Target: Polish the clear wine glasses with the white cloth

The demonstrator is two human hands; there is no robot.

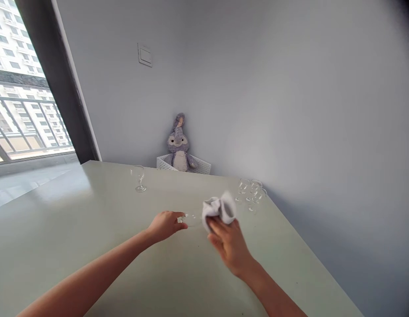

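Near the middle of the pale table [151, 273], my left hand [167, 225] pinches the stem end of a clear glass [193, 219] that lies sideways, its bowl pointing right. A bunched white cloth [219, 210] is in my right hand [230, 244], close to the rim of that glass; whether the two touch is unclear. Farther back on the left stands one stemmed glass [138, 178], upright. Several similar glasses [253, 191] stand grouped by the right edge of the table.
Behind the table's far edge, a grey plush rabbit [178, 147] sits in a white perforated basket [202, 166]. Walls meet behind it, with a light switch [145, 55] on the left one. A window [26, 97] is at the far left.
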